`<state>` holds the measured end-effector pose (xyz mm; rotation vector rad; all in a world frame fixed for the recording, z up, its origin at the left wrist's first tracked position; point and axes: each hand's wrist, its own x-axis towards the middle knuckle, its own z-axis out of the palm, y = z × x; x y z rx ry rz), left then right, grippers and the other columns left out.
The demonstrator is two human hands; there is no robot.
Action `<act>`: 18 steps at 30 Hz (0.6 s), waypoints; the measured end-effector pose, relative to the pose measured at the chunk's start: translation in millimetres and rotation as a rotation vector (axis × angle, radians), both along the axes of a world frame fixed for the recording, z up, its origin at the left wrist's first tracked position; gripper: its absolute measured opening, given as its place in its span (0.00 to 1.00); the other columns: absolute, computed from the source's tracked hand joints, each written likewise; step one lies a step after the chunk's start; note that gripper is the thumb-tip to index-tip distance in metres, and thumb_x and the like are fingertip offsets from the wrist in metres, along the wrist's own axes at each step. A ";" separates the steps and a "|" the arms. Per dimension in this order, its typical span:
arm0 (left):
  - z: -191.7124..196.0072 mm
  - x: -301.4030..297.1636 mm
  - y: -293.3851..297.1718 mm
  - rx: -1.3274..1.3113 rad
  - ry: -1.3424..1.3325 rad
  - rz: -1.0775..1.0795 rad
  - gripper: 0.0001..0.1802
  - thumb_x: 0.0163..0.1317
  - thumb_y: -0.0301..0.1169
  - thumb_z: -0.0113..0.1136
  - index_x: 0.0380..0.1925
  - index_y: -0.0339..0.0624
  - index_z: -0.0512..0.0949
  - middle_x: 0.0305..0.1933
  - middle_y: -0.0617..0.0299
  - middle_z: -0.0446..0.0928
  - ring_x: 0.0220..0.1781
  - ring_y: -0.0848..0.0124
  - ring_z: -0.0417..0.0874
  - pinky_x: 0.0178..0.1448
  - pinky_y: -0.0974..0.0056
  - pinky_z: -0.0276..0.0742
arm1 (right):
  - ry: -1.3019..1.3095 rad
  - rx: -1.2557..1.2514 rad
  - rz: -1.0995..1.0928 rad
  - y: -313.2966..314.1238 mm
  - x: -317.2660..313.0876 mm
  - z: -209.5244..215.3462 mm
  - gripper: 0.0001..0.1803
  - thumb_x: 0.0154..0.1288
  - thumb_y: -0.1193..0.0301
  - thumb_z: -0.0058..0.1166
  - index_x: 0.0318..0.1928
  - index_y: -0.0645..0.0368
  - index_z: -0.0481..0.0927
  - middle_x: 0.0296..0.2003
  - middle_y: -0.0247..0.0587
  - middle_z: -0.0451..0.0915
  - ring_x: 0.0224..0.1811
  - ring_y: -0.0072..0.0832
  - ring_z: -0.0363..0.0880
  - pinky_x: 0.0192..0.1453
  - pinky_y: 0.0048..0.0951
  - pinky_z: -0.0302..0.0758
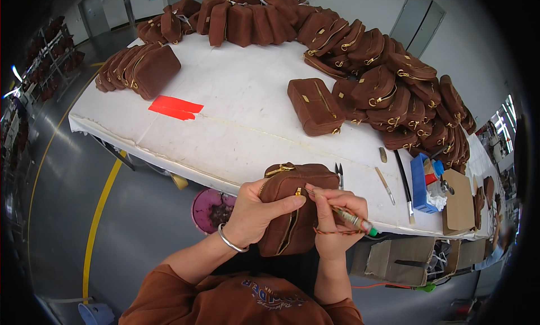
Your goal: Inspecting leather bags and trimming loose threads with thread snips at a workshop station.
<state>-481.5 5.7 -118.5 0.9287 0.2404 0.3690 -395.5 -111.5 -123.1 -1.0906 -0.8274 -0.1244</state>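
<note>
Brown suede-like pouch (295, 210) is held up in front of the person's chest, just off the near edge of the white padded surface (236, 117), not resting on it. Left hand (253, 212) wraps the pouch's left side, grip closed firmly around the body with the thumb lying across the front face near the gold zipper (292, 221); a metal bangle (232, 242) sits on that wrist. Right hand (334, 221) is closed in a pinch on a thin pen-like tool (343, 213) with a green end, tip aimed at the zipper pull area at the pouch top; the lower fingers touch the pouch's right side. A twisted red cord (336, 231) loops under this hand. Judgement: pouch looks soft and light, yields under the fingers, non-slippery nap, not fragile; best held around the body as now, keeping clear of the zipper line. Tool looks stiff and light and suits a fingertip pinch. On the surface: a single pouch (315, 105) lying apart, a large heap of like pouches (394, 83) along the far and right edge, a row of pouches (138, 69) at left, red tape strip (175, 107), small snips (339, 173), a blue tray (422, 184).
</note>
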 end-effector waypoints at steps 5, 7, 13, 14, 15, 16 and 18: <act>-2.1 1.3 -7.2 -0.064 -0.046 0.040 0.14 0.59 0.17 0.64 0.46 0.34 0.80 0.44 0.59 0.84 0.43 0.75 0.84 0.51 0.68 0.81 | -0.413 -0.134 -0.264 2.3 -0.2 -10.7 0.07 0.58 0.87 0.61 0.32 0.67 0.76 0.36 0.50 0.83 0.42 0.46 0.87 0.46 0.34 0.86; -7.1 2.7 -8.1 -0.085 -0.053 0.046 0.14 0.59 0.17 0.64 0.46 0.34 0.80 0.44 0.59 0.84 0.43 0.75 0.84 0.51 0.68 0.81 | -0.583 -0.108 -0.339 7.7 4.5 -18.3 0.08 0.57 0.87 0.62 0.33 0.66 0.77 0.35 0.51 0.83 0.41 0.48 0.87 0.42 0.34 0.87; -25.4 16.3 -1.0 -0.001 -0.038 0.136 0.12 0.62 0.20 0.63 0.46 0.33 0.80 0.44 0.61 0.83 0.43 0.77 0.82 0.49 0.69 0.80 | -0.645 -0.149 -0.305 23.8 24.3 -33.7 0.12 0.54 0.88 0.60 0.39 0.67 0.78 0.37 0.55 0.82 0.42 0.51 0.86 0.43 0.35 0.86; -25.3 18.7 3.0 -0.038 -0.035 0.120 0.12 0.62 0.21 0.63 0.46 0.33 0.80 0.44 0.61 0.83 0.43 0.76 0.83 0.49 0.69 0.80 | -0.640 -0.164 -0.278 26.2 27.5 -35.0 0.12 0.54 0.87 0.60 0.40 0.67 0.78 0.38 0.56 0.82 0.44 0.52 0.86 0.44 0.36 0.86; -25.0 22.1 7.7 -0.094 -0.040 0.097 0.12 0.62 0.21 0.63 0.46 0.33 0.80 0.44 0.61 0.83 0.43 0.76 0.83 0.49 0.69 0.80 | -0.630 -0.186 -0.221 26.0 35.0 -37.8 0.13 0.53 0.86 0.60 0.40 0.68 0.78 0.39 0.58 0.82 0.46 0.53 0.85 0.48 0.37 0.84; -25.8 22.7 11.2 -0.147 -0.043 0.078 0.12 0.62 0.21 0.63 0.46 0.33 0.80 0.44 0.61 0.83 0.43 0.75 0.83 0.50 0.69 0.79 | -0.597 -0.177 -0.202 27.9 33.4 -32.0 0.11 0.54 0.87 0.60 0.39 0.68 0.78 0.39 0.57 0.83 0.47 0.52 0.85 0.50 0.39 0.83; -25.8 23.4 17.3 -0.112 -0.048 0.114 0.13 0.62 0.21 0.64 0.47 0.34 0.79 0.44 0.61 0.83 0.44 0.75 0.82 0.52 0.68 0.79 | -0.509 -0.078 -0.192 30.8 20.9 -22.2 0.08 0.59 0.87 0.58 0.39 0.68 0.76 0.39 0.56 0.83 0.48 0.50 0.85 0.50 0.41 0.83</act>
